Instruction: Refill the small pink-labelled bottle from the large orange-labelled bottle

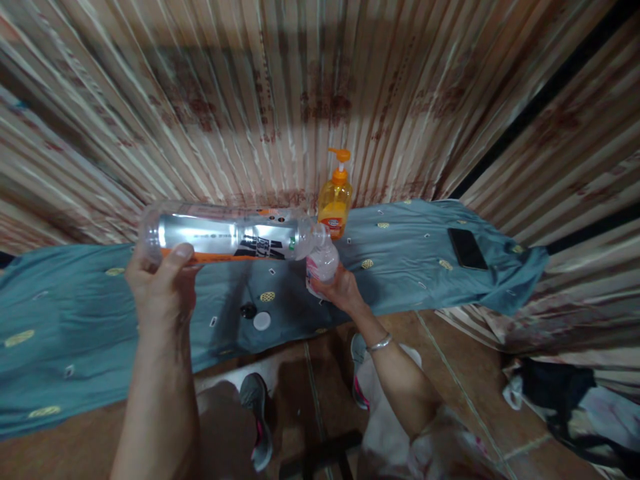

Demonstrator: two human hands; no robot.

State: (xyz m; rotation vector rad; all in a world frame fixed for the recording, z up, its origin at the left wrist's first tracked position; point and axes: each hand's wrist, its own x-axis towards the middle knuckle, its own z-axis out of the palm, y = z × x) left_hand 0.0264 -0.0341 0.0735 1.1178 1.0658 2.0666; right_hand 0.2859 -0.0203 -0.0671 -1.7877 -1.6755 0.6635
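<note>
My left hand (161,280) grips a large clear plastic bottle (225,233) with a silver, black and orange label, held on its side. Its mouth points right and meets the top of a small clear bottle (321,265) with a pink label. My right hand (341,289), with a metal bangle on the wrist, holds that small bottle upright from below. Both bottles hang over a teal patterned cloth (90,320) spread on a table. A black cap (247,310) and a white cap (261,321) lie on the cloth beneath the big bottle.
A yellow pump bottle (335,200) with an orange pump stands behind the small bottle. A black phone (467,248) lies on the cloth at the right. A corrugated metal wall (300,93) runs behind. Dark bags (565,400) sit on the tiled floor at lower right.
</note>
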